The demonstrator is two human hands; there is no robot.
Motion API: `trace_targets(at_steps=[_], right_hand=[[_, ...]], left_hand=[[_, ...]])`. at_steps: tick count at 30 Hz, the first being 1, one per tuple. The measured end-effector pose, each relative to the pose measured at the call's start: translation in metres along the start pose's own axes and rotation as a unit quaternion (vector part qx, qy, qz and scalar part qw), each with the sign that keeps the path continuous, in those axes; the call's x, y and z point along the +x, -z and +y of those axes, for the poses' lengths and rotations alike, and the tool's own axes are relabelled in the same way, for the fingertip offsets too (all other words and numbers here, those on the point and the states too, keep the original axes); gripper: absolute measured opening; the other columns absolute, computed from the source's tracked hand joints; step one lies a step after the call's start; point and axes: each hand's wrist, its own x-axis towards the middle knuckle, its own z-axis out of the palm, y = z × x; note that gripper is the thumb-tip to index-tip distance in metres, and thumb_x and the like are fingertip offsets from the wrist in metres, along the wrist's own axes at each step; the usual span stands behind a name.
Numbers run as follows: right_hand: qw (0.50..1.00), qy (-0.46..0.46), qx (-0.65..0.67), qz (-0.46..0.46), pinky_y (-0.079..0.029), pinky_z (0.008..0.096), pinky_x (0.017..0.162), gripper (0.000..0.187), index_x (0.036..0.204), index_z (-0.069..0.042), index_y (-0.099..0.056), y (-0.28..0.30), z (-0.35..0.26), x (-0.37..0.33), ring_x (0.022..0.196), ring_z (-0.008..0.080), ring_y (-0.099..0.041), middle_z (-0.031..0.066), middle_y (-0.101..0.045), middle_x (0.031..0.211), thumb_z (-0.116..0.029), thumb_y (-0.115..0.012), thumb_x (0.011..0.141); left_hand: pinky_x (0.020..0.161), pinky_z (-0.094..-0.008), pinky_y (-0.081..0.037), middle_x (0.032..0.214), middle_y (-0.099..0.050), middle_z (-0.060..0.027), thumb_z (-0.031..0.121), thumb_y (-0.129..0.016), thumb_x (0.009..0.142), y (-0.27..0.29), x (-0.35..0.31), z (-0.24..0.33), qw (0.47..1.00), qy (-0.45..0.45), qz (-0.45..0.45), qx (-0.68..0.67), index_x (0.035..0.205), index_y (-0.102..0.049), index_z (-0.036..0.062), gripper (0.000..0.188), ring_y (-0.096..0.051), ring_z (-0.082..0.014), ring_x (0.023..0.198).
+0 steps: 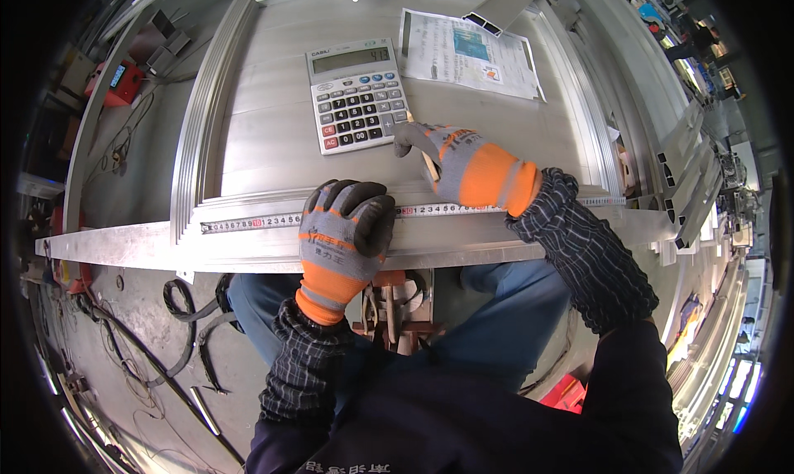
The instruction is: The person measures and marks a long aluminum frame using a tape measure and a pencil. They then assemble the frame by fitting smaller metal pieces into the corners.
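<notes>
A long steel ruler (447, 210) lies along the near bar of an aluminium frame (198, 135). My left hand (343, 238), in a grey and orange glove with dark fingertips, rests over the ruler with its fingers curled and close together, covering part of the scale. A thin wooden pencil (430, 166) is pinched in my gloved right hand (467, 164), just above the ruler's far side. Close by its fingertips sits a grey calculator (356, 102) with black, red and blue keys, on the metal sheet inside the frame.
A printed sheet of paper (471, 56) lies behind the calculator. Cut aluminium profiles (513, 7) jut in from the far edge, and more stand at the right. A red device (116, 83) stands at the left. Black hoses (178, 325) and cables lie on the floor.
</notes>
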Motion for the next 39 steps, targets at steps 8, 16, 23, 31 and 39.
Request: trace_targets(at_steps=[8,16,23,31,39], right_hand=[[0.998,-0.011,-0.038,0.049,-0.057,0.0543,0.101,0.059,0.154,-0.009,-0.055,-0.033,0.019,0.04,0.113,0.0471,-0.074,0.0277,-0.073,0.13,-0.024,-0.067,0.098],[0.997,0.001,-0.07,0.037,-0.059,0.0557,0.091,0.049,0.145,-0.02,-0.058,-0.037,0.026,0.047,0.104,0.0488,-0.075,0.0254,-0.076,0.119,-0.022,-0.069,0.098],[0.994,0.03,-0.018,0.104,-0.06,0.0562,0.09,0.069,0.163,0.0,-0.05,-0.028,0.022,0.045,0.1,0.0487,-0.077,0.0294,-0.079,0.116,-0.027,-0.063,0.101],[0.997,0.032,-0.057,0.041,-0.061,0.0568,0.094,0.07,0.164,-0.002,-0.048,-0.029,-0.007,0.082,0.105,0.0482,-0.077,0.0308,-0.078,0.12,-0.03,-0.063,0.101],[0.995,0.016,-0.097,0.02,-0.062,0.0552,0.097,0.063,0.158,-0.004,-0.055,-0.028,-0.019,0.088,0.11,0.0462,-0.078,0.0281,-0.08,0.122,-0.03,-0.062,0.101]], left_hand=[[0.096,-0.0502,-0.058,0.113,-0.079,-0.0102,0.009,-0.081,0.087,0.001,0.001,0.001,1.0,-0.001,0.01,-0.003,0.105,-0.081,0.0085,0.017,-0.073,-0.0362,0.107],[0.095,-0.0501,-0.058,0.113,-0.078,-0.0097,0.009,-0.081,0.087,0.0,0.003,0.001,1.0,-0.003,0.004,-0.009,0.105,-0.08,0.0085,0.019,-0.073,-0.036,0.107],[0.092,-0.0499,-0.058,0.111,-0.079,-0.0084,0.009,-0.082,0.087,0.001,0.003,0.0,1.0,-0.006,0.014,-0.015,0.103,-0.079,0.0089,0.016,-0.073,-0.035,0.104],[0.091,-0.049,-0.059,0.108,-0.079,-0.0073,0.01,-0.083,0.086,-0.002,-0.001,-0.005,1.0,-0.003,0.026,-0.011,0.1,-0.078,0.009,0.014,-0.074,-0.0341,0.102],[0.091,-0.0498,-0.059,0.107,-0.078,-0.0073,0.01,-0.083,0.085,-0.002,0.0,-0.003,0.999,-0.002,0.029,-0.014,0.099,-0.078,0.009,0.015,-0.074,-0.0345,0.101]])
